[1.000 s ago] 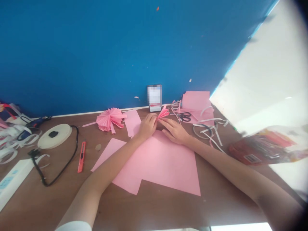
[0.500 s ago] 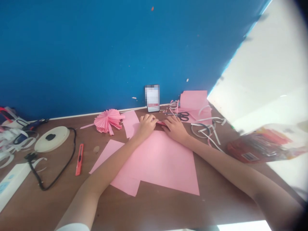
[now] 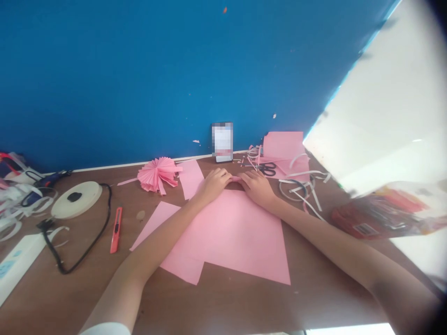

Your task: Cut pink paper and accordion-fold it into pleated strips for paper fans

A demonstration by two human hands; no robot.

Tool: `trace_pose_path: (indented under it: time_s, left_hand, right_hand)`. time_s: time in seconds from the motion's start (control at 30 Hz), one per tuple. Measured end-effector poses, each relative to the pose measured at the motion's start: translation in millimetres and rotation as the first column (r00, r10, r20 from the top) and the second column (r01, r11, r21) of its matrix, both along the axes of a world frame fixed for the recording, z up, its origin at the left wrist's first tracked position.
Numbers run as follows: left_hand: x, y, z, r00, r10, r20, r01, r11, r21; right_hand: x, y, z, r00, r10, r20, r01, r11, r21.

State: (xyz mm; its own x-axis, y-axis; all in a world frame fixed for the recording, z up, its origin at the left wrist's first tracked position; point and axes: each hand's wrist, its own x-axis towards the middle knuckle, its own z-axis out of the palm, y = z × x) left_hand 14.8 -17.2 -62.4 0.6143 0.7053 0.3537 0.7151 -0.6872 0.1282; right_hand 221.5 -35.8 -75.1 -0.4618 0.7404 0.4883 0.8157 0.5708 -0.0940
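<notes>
A folded pink paper strip point(image 3: 236, 178) sits pinched between my two hands, at the far edge of a large pink paper sheet point(image 3: 240, 237). In the head camera, my only view, just a thin sliver of it shows. My left hand point(image 3: 214, 184) and right hand point(image 3: 256, 187) are curled nearly closed over its two ends, with the fingers point(image 3: 223, 176) pressing inward, so they appear to have hold of it. The hidden folds I cannot make out. It looks light, soft and easily crushed, so I judge it best held by both ends with gentle, even pressure.

To the far left lies a pleated pink paper rosette point(image 3: 155, 174) with ragged, fanned edges. Nearer on the left is a slim orange utility knife point(image 3: 116, 230), beside a round cream disc point(image 3: 76, 199) trailing a black cord point(image 3: 87, 256). To the far right, black-handled scissors point(image 3: 268, 169) rest on loose pink paper point(image 3: 282, 145), with curled white paper strips point(image 3: 293, 188) nearby. All of this lies on a smooth brown tabletop point(image 3: 324, 288) against a blue wall point(image 3: 139, 79).
</notes>
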Motion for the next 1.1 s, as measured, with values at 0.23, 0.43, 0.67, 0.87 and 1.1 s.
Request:
trace_pose_path:
  time_s: [0.23,0.43,0.67,0.87,1.1]
  left_hand:
    - [0.6,1.6,0.4,0.993,0.074,0.091,-0.070,0.996,-0.050]
    - [0.5,0.4,5.5,0.985,0.135,0.107,-0.122,0.986,-0.118]
    - [0.4,1.4,4.7,0.986,0.115,0.119,-0.097,0.985,-0.142]
    - [-1.8,2.0,4.3,0.981,0.117,0.157,-0.092,0.983,-0.159]
    - [-3.1,1.6,5.2,0.976,0.057,0.212,-0.011,0.977,-0.213]
  right_hand:
    - [-0.4,-1.1,1.7,0.999,-0.045,0.008,0.045,0.999,-0.026]
    - [0.4,-0.8,1.0,0.998,-0.054,-0.039,0.052,0.998,-0.046]
    - [-0.9,-0.2,0.9,0.997,-0.048,-0.066,0.046,0.998,-0.041]
    - [-1.8,-0.4,2.3,0.997,-0.038,-0.069,0.035,0.998,-0.044]
    - [0.3,2.3,-2.0,0.998,-0.055,-0.042,0.054,0.998,-0.028]
